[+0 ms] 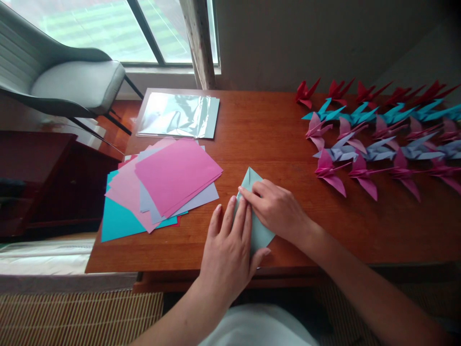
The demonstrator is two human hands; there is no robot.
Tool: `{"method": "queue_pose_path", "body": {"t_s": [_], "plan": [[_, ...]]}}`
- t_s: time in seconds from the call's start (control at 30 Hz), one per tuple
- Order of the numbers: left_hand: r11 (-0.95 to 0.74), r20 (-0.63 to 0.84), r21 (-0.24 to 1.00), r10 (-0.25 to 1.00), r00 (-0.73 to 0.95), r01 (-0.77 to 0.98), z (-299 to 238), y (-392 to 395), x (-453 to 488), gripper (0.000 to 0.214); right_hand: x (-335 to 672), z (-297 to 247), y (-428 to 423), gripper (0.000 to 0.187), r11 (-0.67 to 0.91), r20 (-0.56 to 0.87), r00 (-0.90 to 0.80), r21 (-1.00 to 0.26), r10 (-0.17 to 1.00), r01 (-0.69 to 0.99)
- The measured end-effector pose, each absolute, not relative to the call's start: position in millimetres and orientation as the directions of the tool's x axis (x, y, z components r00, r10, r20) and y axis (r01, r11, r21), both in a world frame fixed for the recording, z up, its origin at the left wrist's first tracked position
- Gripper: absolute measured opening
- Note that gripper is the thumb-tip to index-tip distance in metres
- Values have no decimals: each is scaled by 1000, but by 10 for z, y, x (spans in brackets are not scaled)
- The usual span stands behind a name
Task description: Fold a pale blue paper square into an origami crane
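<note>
A pale green sheet of origami paper point(261, 234), folded into a narrow kite-like diamond, lies near the table's front edge with its tip pointing away from me. My left hand point(230, 240) rests flat over its left side, fingers stretched out and thumb spread across the lower part. Curled over the upper part, my right hand point(275, 206) presses its fingertips on the paper's left edge, just ahead of my left fingertips. Both hands hide the middle of the paper, so its inner folds cannot be made out.
Left on the wooden table point(252, 129) lies a fanned pile of coloured paper point(176, 173). Behind it sits a shiny clear packet point(176, 115). Rows of folded paper cranes point(329, 170) stand at the right. A grey chair point(79, 86) is beyond the table's left side, near the window.
</note>
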State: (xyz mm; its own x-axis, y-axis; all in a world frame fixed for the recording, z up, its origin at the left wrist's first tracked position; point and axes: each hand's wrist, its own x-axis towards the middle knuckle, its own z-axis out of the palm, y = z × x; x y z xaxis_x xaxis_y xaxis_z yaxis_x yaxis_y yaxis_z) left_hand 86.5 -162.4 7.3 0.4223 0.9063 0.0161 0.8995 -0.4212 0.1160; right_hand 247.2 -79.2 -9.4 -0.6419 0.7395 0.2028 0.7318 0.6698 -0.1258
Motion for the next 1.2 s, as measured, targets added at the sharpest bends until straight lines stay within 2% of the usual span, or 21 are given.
{"method": "queue_pose_path", "body": {"t_s": [0.13,0.4,0.53,0.77,0.97,1.2], "plan": [[-412,21,122,910,413,903,72,-1622,873,78,2506,-84,-767,30,706,208,-675,-191,708,682],[-389,3,133,920,392,911,15,-1646,891,81,2518,-5,-700,32,719,129,-720,-297,682,628],[-382,-9,131,922,386,915,10,-1647,894,83,2518,-10,-706,33,712,147,-698,-216,701,669],[-380,-22,133,922,386,915,23,-1645,899,83,2561,-12,-612,42,563,89,-557,-88,826,822],[-377,-20,148,923,384,914,45,-1640,902,81,2546,18,-476,45,426,46,-424,-44,905,904],[-378,13,164,924,381,911,85,-1588,881,64,2543,-25,-421,44,307,83,-304,-30,949,951]]}}
